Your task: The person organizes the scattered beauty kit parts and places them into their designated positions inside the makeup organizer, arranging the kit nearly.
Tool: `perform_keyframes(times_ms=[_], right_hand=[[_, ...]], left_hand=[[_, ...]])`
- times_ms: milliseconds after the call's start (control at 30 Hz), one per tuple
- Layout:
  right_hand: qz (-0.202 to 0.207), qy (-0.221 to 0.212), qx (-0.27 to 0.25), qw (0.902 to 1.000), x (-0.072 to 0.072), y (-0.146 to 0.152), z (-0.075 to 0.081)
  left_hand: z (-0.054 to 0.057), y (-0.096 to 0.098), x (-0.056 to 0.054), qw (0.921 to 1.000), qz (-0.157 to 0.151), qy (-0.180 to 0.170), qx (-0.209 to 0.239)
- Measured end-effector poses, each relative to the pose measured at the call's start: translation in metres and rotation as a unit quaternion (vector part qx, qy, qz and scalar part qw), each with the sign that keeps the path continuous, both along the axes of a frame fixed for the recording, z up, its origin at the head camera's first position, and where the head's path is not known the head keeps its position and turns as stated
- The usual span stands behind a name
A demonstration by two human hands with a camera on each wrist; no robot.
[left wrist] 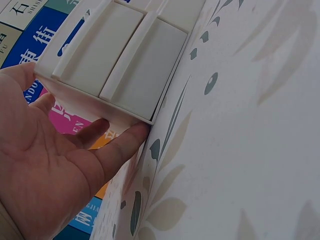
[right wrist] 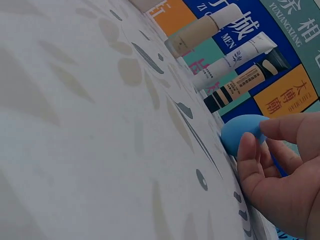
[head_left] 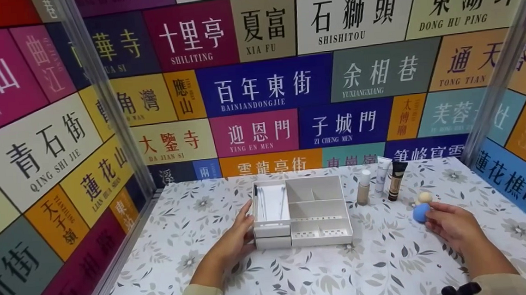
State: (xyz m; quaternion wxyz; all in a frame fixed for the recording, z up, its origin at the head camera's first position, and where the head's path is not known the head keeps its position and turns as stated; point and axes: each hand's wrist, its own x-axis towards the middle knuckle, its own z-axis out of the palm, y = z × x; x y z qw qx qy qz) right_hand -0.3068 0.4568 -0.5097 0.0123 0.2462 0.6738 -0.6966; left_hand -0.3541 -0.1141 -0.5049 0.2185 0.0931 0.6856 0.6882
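Hands: well apart; the left hand (head_left: 233, 235) lies left of centre in the head view, the right hand (head_left: 453, 224) at lower right.
Organizer: a white, boxy plastic organizer (head_left: 321, 241) with divided compartments stands at the centre of the frame, upright on a white table cover printed with grey leaves (head_left: 318, 280); its place between the arms probably leaves both sides within reach.
Thin sticks: slim pale sticks (head_left: 281, 202) lie in its upper-left tray, which seems to suit their length.
Bottle and tubes: right of the organizer, a beige bottle with a white cap (head_left: 363, 190), a slender white tube (head_left: 382, 176) and a black-and-tan tube (head_left: 397, 180) stand upright, likely so grouped for easy picking.
Sponges: a smooth blue rounded sponge (head_left: 419, 213) is at right, just before a small cream rounded sponge (head_left: 425, 197); whether blue touches the cover, I cannot tell.
Left fingers: spread and fairly straight, tips against the organizer's left side, presumably steadying it.
Right fingers: thumb and forefinger pinch the blue sponge, a light hold that seems fit for something soft.
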Motion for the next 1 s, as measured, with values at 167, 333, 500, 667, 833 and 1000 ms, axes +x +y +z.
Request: perform_keyframes(times_ms=[167, 333, 500, 667, 833, 1000], right_hand=[[0.009, -0.006, 0.004, 0.9999, 0.000, 0.001, -0.001], [0.018, -0.004, 0.015, 0.9997, -0.001, 0.002, -0.003], [0.013, -0.005, 0.025, 0.9996, -0.002, 0.001, -0.004], [0.016, 0.000, 0.034, 0.9993, -0.002, -0.005, -0.001], [0.034, 0.005, 0.040, 0.9986, -0.002, -0.017, 0.007], [0.059, 0.024, 0.016, 0.9979, -0.001, -0.032, 0.016]], left_hand=[[0.001, -0.001, 0.000, 0.9999, 0.000, 0.000, -0.012], [0.001, -0.001, 0.000, 0.9999, -0.002, 0.000, -0.013], [0.001, -0.002, 0.000, 0.9999, -0.003, 0.002, -0.015], [0.000, -0.001, 0.000, 1.0000, -0.006, 0.003, 0.001], [0.000, -0.001, 0.002, 0.9996, -0.015, 0.003, 0.022], [0.000, -0.001, 0.002, 0.9997, -0.014, 0.003, 0.018]])
